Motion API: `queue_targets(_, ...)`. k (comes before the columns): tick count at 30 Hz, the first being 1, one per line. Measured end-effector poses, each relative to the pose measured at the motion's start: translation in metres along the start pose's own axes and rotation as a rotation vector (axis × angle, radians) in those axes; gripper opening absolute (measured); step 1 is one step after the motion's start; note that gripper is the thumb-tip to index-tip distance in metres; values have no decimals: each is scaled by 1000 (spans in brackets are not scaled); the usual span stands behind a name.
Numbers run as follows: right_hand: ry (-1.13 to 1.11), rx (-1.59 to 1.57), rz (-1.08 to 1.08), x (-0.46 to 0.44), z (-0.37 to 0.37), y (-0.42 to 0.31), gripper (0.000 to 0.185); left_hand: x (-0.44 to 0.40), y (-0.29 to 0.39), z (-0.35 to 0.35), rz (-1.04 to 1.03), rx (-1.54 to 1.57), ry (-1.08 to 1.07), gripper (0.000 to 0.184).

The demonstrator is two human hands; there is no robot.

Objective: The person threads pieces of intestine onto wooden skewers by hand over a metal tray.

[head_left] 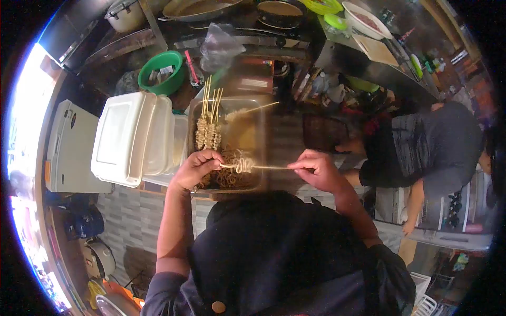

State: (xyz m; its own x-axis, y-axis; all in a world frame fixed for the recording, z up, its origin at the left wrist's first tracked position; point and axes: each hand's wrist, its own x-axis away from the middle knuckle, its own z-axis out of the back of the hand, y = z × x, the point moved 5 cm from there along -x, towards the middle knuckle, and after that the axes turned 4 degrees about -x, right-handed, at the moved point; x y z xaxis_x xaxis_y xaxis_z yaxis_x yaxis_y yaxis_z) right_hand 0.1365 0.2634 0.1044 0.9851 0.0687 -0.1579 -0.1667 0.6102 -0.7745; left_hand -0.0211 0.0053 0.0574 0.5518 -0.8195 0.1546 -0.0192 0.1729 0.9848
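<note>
Between my two hands a thin wooden skewer [271, 167] lies level, with pale coiled strips [244, 165] threaded near its left end. My right hand [314, 169] pinches the bare right end. The fingers of my left hand [201, 167] are closed on the loose end of the pale strip. Beneath them is a clear rectangular tub [262, 138]. Its near part holds a heap of loose brownish strips [227, 178]. Several filled skewers [208, 131] lie at its left side, sticks pointing away, and one more [237, 114] lies slanted at the back.
White plastic containers [124, 137] stand left of the tub. A green basin [161, 72] and a clear plastic bag [219, 46] are behind it. Pans [279, 13] sit on the stove at the back. Another person in a dark shirt [437, 142] is at the right.
</note>
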Motion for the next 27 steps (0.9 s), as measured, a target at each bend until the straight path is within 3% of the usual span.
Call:
queue_targets(2,-15,-17,1,-1,0,1,18,-2,3,-3,-25,-54,-29,11)
queue_targets(4,-30,-33,1,-3,-1,3,18,-5,5,-13,53,61,-55,9)
queue_targets(8,-34,-82,-6,-6,-8,7,18,-9,5,-18,196,-1,-33,8)
queue_targets(10,-47,-117,-23,-7,-11,9,18,-16,-11,-18,105,-5,-50,7)
queue_targets(14,38,-67,28,-9,-5,4,18,-14,8,-16,162,-62,68,8)
queue_targets(16,79,-13,74,-10,-1,3,18,-15,2,-5,-19,-175,201,9)
queue_targets(22,79,50,11,-11,9,1,18,-10,17,-1,91,-421,247,15)
queue_targets(27,78,46,5,-12,11,2,19,-11,13,2,-15,-399,315,14)
